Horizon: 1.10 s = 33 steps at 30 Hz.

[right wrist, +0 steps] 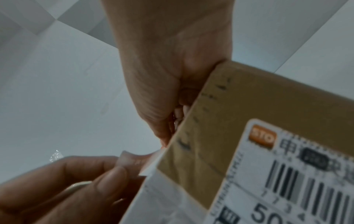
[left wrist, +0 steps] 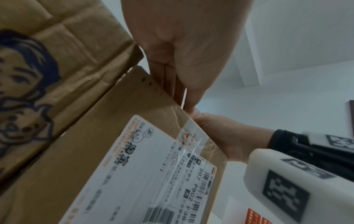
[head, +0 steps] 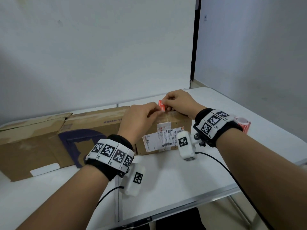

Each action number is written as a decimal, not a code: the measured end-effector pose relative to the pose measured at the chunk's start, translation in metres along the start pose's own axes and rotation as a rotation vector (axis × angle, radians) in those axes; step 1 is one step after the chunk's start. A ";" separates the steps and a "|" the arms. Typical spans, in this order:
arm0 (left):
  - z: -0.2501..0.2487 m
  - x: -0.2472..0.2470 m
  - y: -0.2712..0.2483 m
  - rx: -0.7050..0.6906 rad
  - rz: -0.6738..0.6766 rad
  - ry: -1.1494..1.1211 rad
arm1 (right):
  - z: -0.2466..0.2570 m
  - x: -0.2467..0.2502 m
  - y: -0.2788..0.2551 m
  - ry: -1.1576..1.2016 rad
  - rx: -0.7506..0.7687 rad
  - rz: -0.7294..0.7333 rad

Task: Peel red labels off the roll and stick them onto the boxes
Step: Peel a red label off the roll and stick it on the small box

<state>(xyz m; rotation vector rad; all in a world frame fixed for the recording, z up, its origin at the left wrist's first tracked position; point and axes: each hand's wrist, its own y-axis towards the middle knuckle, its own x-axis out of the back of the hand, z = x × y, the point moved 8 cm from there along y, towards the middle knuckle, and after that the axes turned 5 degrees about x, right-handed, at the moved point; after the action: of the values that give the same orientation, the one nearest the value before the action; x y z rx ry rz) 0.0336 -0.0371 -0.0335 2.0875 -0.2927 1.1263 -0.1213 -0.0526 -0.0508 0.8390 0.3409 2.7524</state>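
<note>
Both hands were over the top of the small box (head: 167,130), w/ a red label (head: 162,105) between them. Left hand (head: 138,121): fingers curled, tips pinching the label's lower-left edge. Right hand (head: 178,103): fingers curled too, thumb & forefinger pinching the label's upper-right edge. Label stood nearly upright just above the box top, near the taped seam; can't tell if its lower edge touched the cardboard yet.

In the left wrist view the left hand (left wrist: 178,50) hung at the box's (left wrist: 122,136) top edge, fingers (left wrist: 180,94) pointing down close together, w/ the right hand (left wrist: 220,136) on the far side. In the right wrist view the right hand (right wrist: 166,91) was tucked against the box (right wrist: 239,106) edge, and the left hand's fingers (right wrist: 113,175) were pinched on a pale strip at that edge; blurry, prob. the label's back.

Small box sat on the white counter (head: 174,176), white shipping label (head: 163,138) on its near face. To its left, touching or just beside, lay a bigger flattened carton (head: 41,141) w/ dark blue print. The label roll (head: 243,124) stood on the counter right of the box, partly hidden behind the right wrist band.
</note>
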 end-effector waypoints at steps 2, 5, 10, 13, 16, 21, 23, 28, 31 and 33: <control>0.000 -0.001 -0.003 -0.024 -0.005 0.000 | 0.002 0.000 -0.002 -0.011 0.007 0.006; -0.002 -0.002 -0.008 -0.051 -0.017 -0.015 | 0.004 0.000 -0.005 -0.020 0.010 0.007; -0.003 -0.003 -0.011 -0.080 -0.053 -0.012 | 0.004 -0.001 -0.007 -0.054 0.021 0.003; -0.003 -0.007 -0.012 -0.095 -0.038 -0.003 | 0.004 -0.002 -0.007 -0.077 0.033 0.001; -0.003 -0.008 -0.013 -0.110 -0.041 0.004 | 0.004 -0.003 -0.005 -0.102 0.036 0.000; -0.001 -0.008 -0.013 -0.114 -0.039 0.001 | 0.004 -0.005 -0.002 -0.140 0.047 0.003; 0.000 -0.009 -0.012 -0.111 -0.026 0.008 | 0.004 -0.006 -0.002 -0.150 0.055 0.004; 0.000 -0.010 -0.011 -0.113 0.008 0.052 | 0.004 -0.007 -0.002 -0.174 0.082 0.006; 0.000 -0.011 -0.010 -0.114 0.026 0.068 | 0.004 -0.008 -0.002 -0.190 0.094 0.007; -0.001 -0.011 -0.010 -0.116 0.030 0.081 | 0.005 -0.009 -0.003 -0.203 0.105 0.005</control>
<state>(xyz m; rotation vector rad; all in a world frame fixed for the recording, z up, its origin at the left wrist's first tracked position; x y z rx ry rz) 0.0313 -0.0304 -0.0474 1.9369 -0.3435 1.1806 -0.1111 -0.0514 -0.0522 1.1360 0.4463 2.6426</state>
